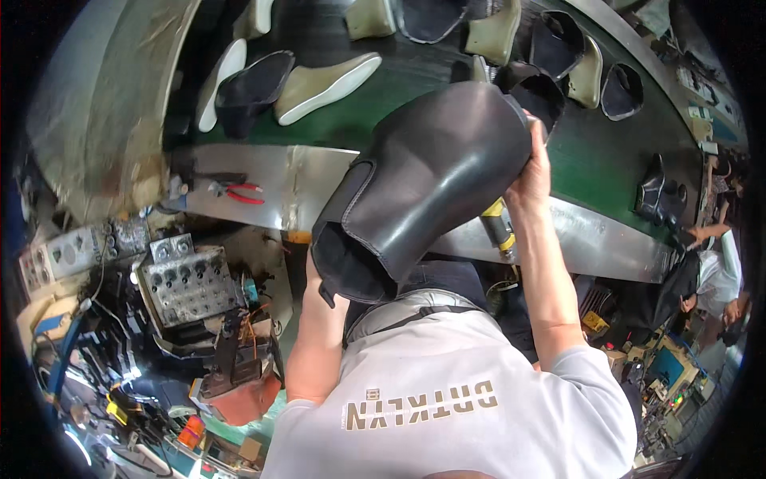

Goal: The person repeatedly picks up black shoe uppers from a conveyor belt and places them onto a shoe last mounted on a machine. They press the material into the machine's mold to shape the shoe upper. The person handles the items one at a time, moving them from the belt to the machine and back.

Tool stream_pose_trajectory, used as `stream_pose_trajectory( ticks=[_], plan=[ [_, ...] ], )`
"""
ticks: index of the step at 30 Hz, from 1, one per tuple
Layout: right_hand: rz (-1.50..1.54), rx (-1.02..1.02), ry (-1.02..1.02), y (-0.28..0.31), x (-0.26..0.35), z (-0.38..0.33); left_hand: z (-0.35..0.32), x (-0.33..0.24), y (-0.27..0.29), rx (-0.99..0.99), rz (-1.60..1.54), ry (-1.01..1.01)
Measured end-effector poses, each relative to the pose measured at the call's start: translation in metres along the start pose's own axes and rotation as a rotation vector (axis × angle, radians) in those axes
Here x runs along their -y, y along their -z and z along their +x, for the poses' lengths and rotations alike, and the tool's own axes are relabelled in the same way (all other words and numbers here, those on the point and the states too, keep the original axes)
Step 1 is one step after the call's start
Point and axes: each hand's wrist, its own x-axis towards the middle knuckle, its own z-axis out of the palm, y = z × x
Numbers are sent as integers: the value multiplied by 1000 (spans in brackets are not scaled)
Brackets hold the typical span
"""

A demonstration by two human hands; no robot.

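A large black leather boot upper point(447, 172) is held up in front of my body, tilted, above the near metal edge of a conveyor belt. Its wide stitched opening point(355, 259) points to the lower left, and a small tab hangs from that rim. On its right side, my right hand point(531, 172) is closed around the edge, thumb up along the leather. My left forearm point(315, 351) runs up behind the opening. The boot upper hides my left hand and its fingers.
On the green belt point(343, 120) lie several beige boot lasts point(327, 86) and black boots point(254, 84). Red-handled pliers point(243, 194) rest on the metal ledge point(319, 180). A yellow-and-black tool point(499, 227) is beside my right forearm. At left stands a worn knobbed metal box point(187, 283); another person point(718, 271) is far right.
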Motion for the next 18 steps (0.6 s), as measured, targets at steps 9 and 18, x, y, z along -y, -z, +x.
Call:
stream_pose_trajectory(
  ticks=[9, 18],
  plan=[
    [-5, 193, -325, -86, -113, -98, -77, -59, 115, -51, 1259, -588],
    [-407, 406, -347, -133, -155, -138, -121, -42, 208, -137, 61, -226]
  ],
)
